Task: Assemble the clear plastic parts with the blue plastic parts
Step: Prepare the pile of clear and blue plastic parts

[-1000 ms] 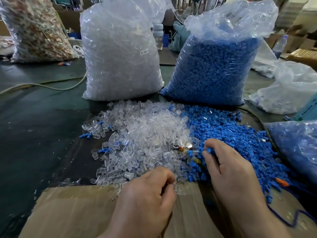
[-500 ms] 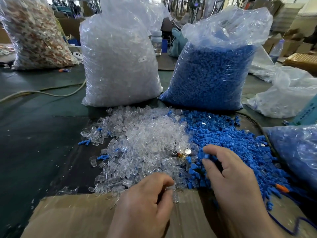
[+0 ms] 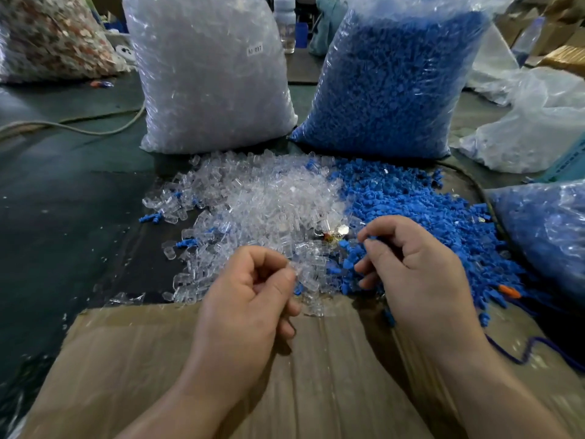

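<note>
- Left hand (image 3: 250, 293): fingers curled, thumb and forefinger pinching a clear plastic part (image 3: 296, 268) at the near edge of the clear pile (image 3: 269, 201).
- Right hand (image 3: 421, 270): fingers curled, fingertips pinching a blue plastic part (image 3: 371, 238) above the blue pile (image 3: 411, 204).
- Both wrists are over the cardboard sheet (image 3: 126, 359).

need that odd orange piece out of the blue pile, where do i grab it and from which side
Pinch the orange piece across its narrow width, near the middle, coming straight down from above. It lies flat on top of the blue pile at its near right edge, long sides exposed. The right hand is nearer, but it pinches a blue part.
</note>
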The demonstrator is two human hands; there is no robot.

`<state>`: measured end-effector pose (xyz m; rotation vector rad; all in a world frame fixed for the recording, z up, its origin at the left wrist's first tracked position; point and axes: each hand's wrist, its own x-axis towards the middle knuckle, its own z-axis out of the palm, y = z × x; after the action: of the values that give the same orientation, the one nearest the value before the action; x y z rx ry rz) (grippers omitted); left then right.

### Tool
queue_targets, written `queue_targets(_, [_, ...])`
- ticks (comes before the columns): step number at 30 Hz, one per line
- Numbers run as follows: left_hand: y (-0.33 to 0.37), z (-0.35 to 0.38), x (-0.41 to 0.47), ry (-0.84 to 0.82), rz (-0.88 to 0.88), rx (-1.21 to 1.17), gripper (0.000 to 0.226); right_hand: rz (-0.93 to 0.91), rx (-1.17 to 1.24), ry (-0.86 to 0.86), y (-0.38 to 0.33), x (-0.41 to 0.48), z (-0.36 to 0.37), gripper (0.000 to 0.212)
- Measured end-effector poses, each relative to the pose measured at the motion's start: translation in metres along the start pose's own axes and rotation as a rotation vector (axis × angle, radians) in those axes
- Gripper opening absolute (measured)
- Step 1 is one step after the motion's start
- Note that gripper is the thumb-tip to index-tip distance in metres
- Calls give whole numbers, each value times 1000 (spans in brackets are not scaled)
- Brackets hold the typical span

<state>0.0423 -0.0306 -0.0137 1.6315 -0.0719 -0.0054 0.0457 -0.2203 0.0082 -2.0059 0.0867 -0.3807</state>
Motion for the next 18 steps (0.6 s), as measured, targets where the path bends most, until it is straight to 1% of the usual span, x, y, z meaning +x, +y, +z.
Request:
queue_targets(4, [-7, -2, 6, 21, -48, -109, 23, -6, 49, -5, 0, 0, 3, 15])
queue_targets(7, [-9, 0, 8, 20, -58, -152, 22, -67, -93, -14, 2, -1, 8, 7])
queue_targets(9, [-10, 0, 8, 21, -57, -152, 23, -114, -172, -7, 3, -2, 9, 9])
queue_targets(10, [-10, 0, 8, 17, -59, -155, 23, -129, -172, 0, 3, -3, 10, 10])
queue_targets(11, [-10, -1, 8, 8, -64, -165, 23, -132, -137, 7, 3, -4, 10, 12])
queue_targets(13, [-9, -3, 7, -14, -83, -204, 20, -84, 30, -7, -1, -7, 11, 14])
queue_targets(15, [-10, -4, 6, -35, -102, -249, 15, -29, 174, -74, -7, -11, 15, 18])
queue_targets(18, [-12, -4, 5, -70, -115, -284, 8, -12, 193, -197, -9, -18, 21, 17])
